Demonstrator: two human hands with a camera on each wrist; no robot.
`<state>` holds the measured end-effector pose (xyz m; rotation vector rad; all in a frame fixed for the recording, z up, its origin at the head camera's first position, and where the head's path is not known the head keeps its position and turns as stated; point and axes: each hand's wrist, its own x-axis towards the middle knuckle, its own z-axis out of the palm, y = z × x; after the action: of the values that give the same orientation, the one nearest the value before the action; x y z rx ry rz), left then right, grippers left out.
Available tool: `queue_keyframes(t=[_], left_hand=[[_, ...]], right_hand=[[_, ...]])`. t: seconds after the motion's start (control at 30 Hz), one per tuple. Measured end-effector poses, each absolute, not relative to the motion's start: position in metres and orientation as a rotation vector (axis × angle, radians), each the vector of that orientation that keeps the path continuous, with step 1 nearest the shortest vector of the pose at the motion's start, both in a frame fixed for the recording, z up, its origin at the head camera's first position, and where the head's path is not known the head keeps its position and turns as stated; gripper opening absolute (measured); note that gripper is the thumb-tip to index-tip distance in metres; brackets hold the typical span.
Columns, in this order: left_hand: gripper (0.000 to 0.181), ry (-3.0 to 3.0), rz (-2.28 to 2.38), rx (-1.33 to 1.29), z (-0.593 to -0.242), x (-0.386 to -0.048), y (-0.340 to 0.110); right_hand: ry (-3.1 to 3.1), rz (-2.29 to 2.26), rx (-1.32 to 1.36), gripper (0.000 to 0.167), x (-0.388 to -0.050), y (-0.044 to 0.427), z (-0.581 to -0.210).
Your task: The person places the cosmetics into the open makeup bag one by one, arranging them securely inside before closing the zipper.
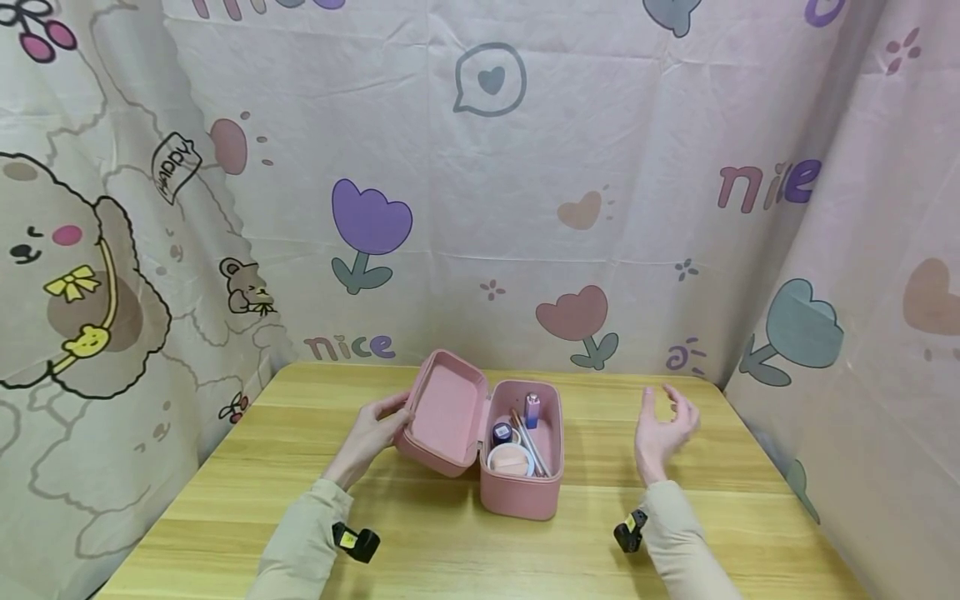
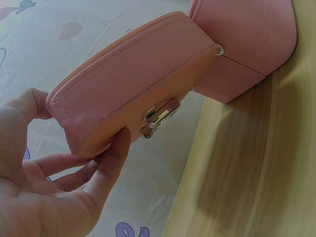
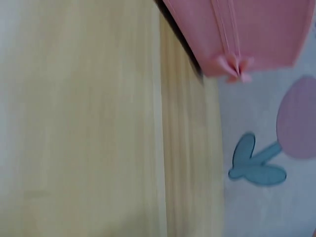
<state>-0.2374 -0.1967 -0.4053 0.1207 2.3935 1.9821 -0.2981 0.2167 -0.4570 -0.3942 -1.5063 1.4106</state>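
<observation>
A pink zippered case stands on the table with its lid (image 1: 448,408) swung out to the left, clear of the tabletop. My left hand (image 1: 378,429) pinches the lid's outer edge; in the left wrist view that hand (image 2: 64,177) has thumb and fingers on the lid (image 2: 123,84), beside a gold clasp (image 2: 160,118). Inside the case body (image 1: 519,493) lie a round powder puff (image 1: 511,460), a dark-capped jar (image 1: 502,433), slim brushes (image 1: 534,446) and a purple-blue tube (image 1: 532,411). Right of the case, my right hand (image 1: 663,433) hovers with fingers loosely bent, holding nothing.
The wooden table (image 1: 420,550) reaches back to a patterned cloth (image 1: 480,208) that hangs behind it and on both sides. In the right wrist view, a pink bow (image 3: 234,67) is on the case's side (image 3: 266,34).
</observation>
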Motion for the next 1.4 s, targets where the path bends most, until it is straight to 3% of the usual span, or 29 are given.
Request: queue_keyframes(t=[0.53,0.9,1.4], left_hand=[[0.054,2.401,1.977,0.103,-0.405,-0.237,-0.196],[0.055,2.404,1.971,0.109,-0.404,-0.238,-0.196],[0.054,2.396,1.979,0.112,-0.406,-0.239,-0.197]], right_hand=[[-1.362,1.548,-0.697,0.047,-0.292,0.269,-0.463],[-1.372,1.82,-0.646,0.025,-0.288,0.288,-0.469],[-1.527,1.945,-0.58,0.024,-0.279,0.291,-0.476]])
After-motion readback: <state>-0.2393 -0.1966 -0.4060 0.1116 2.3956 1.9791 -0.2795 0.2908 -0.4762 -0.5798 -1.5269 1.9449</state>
